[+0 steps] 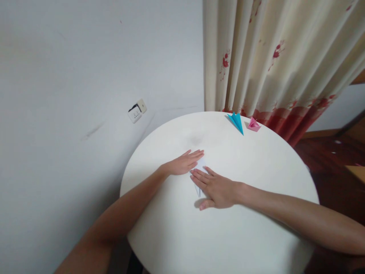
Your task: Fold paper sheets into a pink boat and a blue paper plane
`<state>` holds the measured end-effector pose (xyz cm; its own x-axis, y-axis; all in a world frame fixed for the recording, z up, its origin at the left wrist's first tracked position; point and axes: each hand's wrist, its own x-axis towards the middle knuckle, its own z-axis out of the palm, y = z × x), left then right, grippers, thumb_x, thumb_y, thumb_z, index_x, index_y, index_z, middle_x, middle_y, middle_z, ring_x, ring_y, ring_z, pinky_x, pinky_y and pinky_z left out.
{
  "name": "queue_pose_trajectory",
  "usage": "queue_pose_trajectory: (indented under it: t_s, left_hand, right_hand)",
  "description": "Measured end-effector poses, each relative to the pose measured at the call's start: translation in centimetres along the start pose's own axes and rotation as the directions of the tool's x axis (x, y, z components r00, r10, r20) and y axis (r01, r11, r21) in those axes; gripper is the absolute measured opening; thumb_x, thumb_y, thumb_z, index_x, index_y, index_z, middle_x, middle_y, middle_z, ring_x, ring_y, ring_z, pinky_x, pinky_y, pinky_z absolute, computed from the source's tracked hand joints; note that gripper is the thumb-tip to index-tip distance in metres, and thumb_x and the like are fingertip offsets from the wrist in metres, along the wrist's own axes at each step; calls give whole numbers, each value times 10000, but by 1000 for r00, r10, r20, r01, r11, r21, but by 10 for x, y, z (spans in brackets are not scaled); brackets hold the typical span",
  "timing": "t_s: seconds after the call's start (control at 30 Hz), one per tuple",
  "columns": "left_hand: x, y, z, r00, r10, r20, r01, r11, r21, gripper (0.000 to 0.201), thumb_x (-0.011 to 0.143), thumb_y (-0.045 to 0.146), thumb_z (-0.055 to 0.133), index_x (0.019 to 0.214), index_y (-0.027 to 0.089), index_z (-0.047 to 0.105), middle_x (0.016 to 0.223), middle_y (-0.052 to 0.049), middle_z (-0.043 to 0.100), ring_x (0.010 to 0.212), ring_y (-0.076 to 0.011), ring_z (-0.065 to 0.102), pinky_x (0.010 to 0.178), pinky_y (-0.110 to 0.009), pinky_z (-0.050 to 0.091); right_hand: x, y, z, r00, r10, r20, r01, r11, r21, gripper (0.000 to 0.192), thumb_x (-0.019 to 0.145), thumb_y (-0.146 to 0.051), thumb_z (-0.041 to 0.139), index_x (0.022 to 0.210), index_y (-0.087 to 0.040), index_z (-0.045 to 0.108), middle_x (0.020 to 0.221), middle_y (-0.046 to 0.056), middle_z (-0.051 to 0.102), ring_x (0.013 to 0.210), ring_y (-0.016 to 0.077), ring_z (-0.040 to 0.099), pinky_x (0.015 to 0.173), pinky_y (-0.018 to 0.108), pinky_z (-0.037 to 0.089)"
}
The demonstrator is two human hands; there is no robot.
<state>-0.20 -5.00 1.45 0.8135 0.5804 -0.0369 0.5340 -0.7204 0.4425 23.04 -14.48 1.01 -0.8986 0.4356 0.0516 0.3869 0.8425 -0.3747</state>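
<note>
Both hands lay flat on a piece of folded white paper [199,176] near the middle of the round white desk [256,213]. The left hand [184,163] pressed its upper left part, fingers straight and together; the right hand [217,188] covered its right side, fingers spread slightly, palm down. Neither grip was closed on anything: each hand was open and only pressing. The paper showed as a narrow pointed shape between the hands, its tip pointing toward the person.

It looked thin, light and quick to slide on the smooth desk, so it would probably need pinning by one palm while the other worked. It would crease for good, and was best taken by an edge or the point.

Far from the paper, at the desk's rim by the curtain [273,61], sat a blue paper figure [236,121] and just beside it a pink one [253,125].
</note>
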Motion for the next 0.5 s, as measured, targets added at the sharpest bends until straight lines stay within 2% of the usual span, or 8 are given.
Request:
queue_pose_trajectory:
  t_s: [0.17, 0.3, 0.4, 0.5]
  left_hand:
    - [5, 1, 8, 997, -81, -6, 81, 978, 191, 557, 1069, 454, 225, 1593, 276, 159, 1662, -39, 164, 1543, -206, 93, 1229, -446, 27]
    - [5, -1, 9, 983, -167, -78, 182, 946, 267, 569, 1065, 462, 209, 1590, 243, 178, 1659, -51, 180, 1541, -231, 108, 1227, -460, 80]
    - [3, -4, 8, 963, -237, -129, 265, 921, 287, 574, 1057, 468, 237, 1576, 223, 233, 1648, -72, 220, 1531, -258, 161, 1218, -486, 143]
    - [0, -3, 8, 917, -350, -192, 393, 871, 293, 583, 1040, 482, 304, 1546, 191, 309, 1631, -110, 263, 1513, -314, 215, 1196, -541, 200]
  right_hand:
    - [0, -6, 1, 998, -39, 52, 36, 998, 54, 1085, 881, -790, 394, 1571, 12, 156, 1617, 275, 49, 1525, 343, 18, 1242, 494, 48]
    - [1, -7, -6, 996, -23, 82, 17, 997, 72, 1030, 916, -751, 382, 1559, 30, 191, 1615, 274, 56, 1524, 342, 38, 1245, 476, 71]
    - [0, -1, -20, 996, 0, 84, -9, 994, 106, 910, 957, -698, 365, 1540, -2, 303, 1610, 253, 173, 1516, 333, 148, 1238, 475, 140]
    - [-4, 11, -39, 999, -3, 51, -5, 987, 158, 692, 1012, -604, 333, 1397, -74, 558, 1555, 208, 383, 1469, 306, 322, 1216, 454, 224]
